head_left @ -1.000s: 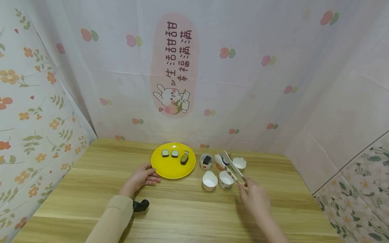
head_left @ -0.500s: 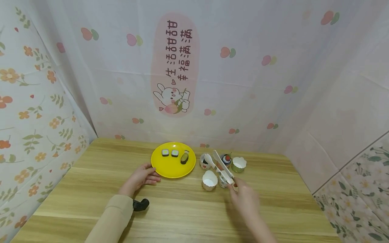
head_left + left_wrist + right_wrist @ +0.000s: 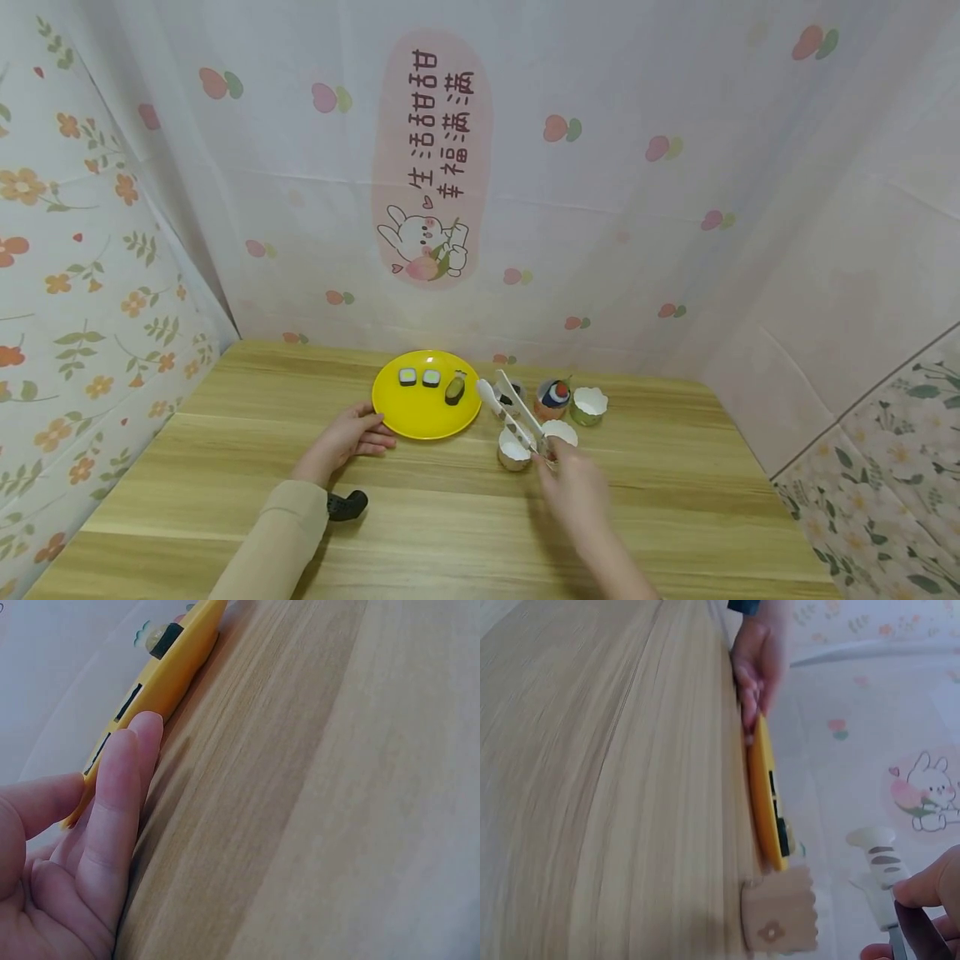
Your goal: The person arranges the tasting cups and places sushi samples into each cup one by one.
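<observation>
My left hand (image 3: 352,435) holds the near-left rim of a yellow plate (image 3: 420,419), thumb on top and fingers underneath in the left wrist view. Two small white-and-black sushi rolls (image 3: 431,378) and a toy sushi piece with a greenish-brown topping (image 3: 455,388) lie on the plate. My right hand (image 3: 577,492) grips pale tongs (image 3: 519,402) whose arms stand apart with nothing seen between them. Their tips overlap the plate's right edge and a cup with a dark piece (image 3: 510,398) inside. In the right wrist view the tongs (image 3: 885,862) show stripe marks.
Right of the plate stand several small scalloped cups. One cup (image 3: 552,411) holds a dark piece with a red top; a green cup (image 3: 590,406) is at the far right. A brown cup (image 3: 514,457) stands in front. A printed curtain (image 3: 600,250) hangs behind the table.
My right hand has carried the tongs leftward over the cups to the plate's right edge. The cup with the red-topped piece is now uncovered. My left hand has stayed at the plate.
</observation>
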`<action>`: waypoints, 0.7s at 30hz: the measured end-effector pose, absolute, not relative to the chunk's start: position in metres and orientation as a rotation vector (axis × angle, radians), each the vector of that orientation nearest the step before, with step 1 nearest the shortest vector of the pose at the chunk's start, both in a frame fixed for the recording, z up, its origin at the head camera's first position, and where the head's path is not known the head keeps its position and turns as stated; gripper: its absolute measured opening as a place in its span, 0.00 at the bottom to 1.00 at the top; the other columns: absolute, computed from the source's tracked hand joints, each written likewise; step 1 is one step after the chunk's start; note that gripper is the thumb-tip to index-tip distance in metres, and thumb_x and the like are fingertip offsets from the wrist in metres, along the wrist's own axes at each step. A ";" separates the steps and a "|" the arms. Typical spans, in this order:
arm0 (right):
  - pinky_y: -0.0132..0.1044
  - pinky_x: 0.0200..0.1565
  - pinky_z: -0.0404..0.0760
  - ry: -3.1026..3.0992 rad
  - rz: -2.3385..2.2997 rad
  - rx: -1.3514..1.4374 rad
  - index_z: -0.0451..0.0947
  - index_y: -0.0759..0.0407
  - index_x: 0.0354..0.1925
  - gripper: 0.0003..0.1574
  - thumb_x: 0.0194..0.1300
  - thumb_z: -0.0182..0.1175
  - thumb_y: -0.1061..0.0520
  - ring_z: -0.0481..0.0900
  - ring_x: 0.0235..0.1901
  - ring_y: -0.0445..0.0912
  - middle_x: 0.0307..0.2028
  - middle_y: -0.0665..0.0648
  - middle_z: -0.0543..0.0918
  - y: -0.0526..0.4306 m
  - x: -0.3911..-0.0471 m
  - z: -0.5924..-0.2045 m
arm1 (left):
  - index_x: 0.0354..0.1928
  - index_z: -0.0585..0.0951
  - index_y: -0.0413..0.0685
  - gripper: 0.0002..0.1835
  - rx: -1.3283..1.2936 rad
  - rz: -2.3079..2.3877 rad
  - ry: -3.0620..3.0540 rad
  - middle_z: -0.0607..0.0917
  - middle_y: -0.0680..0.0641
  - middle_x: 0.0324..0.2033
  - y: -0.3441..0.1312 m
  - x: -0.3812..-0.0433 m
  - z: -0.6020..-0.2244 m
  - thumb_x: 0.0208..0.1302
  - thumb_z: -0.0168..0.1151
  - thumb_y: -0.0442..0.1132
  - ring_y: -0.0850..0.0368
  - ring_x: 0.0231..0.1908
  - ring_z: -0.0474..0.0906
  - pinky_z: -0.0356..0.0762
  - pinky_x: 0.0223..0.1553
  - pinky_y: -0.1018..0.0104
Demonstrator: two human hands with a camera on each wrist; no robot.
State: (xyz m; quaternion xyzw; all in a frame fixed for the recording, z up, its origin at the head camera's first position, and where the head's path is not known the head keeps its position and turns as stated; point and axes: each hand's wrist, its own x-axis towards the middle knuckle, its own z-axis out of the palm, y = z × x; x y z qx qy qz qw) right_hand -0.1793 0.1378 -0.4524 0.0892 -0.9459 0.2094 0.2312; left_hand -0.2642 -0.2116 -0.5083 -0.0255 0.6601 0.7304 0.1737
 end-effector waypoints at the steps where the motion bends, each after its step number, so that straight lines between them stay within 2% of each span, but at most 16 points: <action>1: 0.36 0.17 0.71 -2.610 0.579 0.246 0.80 0.61 0.37 0.12 0.57 0.69 0.55 0.75 0.19 0.44 0.27 0.54 0.82 0.136 -0.179 -0.452 | 0.69 0.49 0.28 0.28 -0.073 2.071 1.871 0.84 0.40 0.34 -0.211 -0.264 -0.508 0.76 0.43 0.35 0.50 0.31 0.85 0.84 0.33 0.62; 10: 0.38 0.19 0.73 -2.662 0.589 0.205 0.81 0.64 0.38 0.15 0.57 0.69 0.54 0.77 0.20 0.46 0.26 0.55 0.82 0.115 -0.178 -0.448 | 0.69 0.50 0.27 0.27 -0.074 2.076 1.870 0.84 0.40 0.34 -0.211 -0.263 -0.508 0.76 0.42 0.35 0.50 0.31 0.85 0.84 0.33 0.62; 17: 0.34 0.14 0.65 -2.660 0.602 0.225 0.80 0.63 0.35 0.13 0.56 0.70 0.54 0.69 0.15 0.41 0.19 0.49 0.77 0.100 -0.179 -0.444 | 0.67 0.52 0.27 0.26 -0.049 2.082 1.868 0.84 0.40 0.34 -0.212 -0.263 -0.508 0.76 0.43 0.35 0.51 0.31 0.85 0.84 0.32 0.63; 21: 0.34 0.14 0.65 -2.678 0.611 0.213 0.80 0.62 0.32 0.13 0.56 0.70 0.54 0.69 0.16 0.42 0.19 0.50 0.75 0.093 -0.180 -0.444 | 0.68 0.52 0.27 0.26 -0.044 2.084 1.869 0.84 0.40 0.34 -0.211 -0.263 -0.508 0.76 0.43 0.35 0.51 0.31 0.85 0.84 0.32 0.63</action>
